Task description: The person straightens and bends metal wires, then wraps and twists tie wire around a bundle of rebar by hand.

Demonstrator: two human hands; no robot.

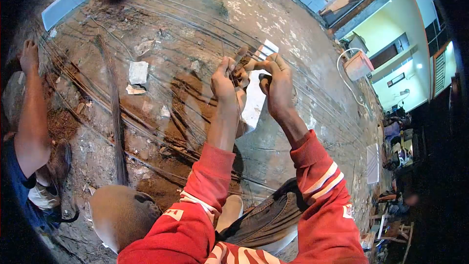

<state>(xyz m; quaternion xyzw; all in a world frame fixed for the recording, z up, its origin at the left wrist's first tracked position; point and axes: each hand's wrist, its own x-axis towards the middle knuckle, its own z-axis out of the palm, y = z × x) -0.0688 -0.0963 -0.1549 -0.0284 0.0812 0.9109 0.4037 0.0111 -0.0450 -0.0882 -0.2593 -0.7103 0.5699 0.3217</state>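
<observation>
My left hand (225,82) is closed, thumb and fingertips pinched on a thin tie wire (238,120) that hangs below it. Just to the right, my right hand (277,80) is raised with fingers bent and the thumb apart from the index finger. That index finger reaches toward the left fingertips, where small brown metal pieces are partly hidden. Long thin steel rods (195,24) run past both hands. Below and behind the hands lies a white block (255,105), partly covered by them.
A bundle of thin wires (113,112) lies on the ground at left, near a broken white block (138,73). Another person's arm (31,112) reaches in at far left. My knee (122,215) is close below. A bucket (359,65) stands at upper right.
</observation>
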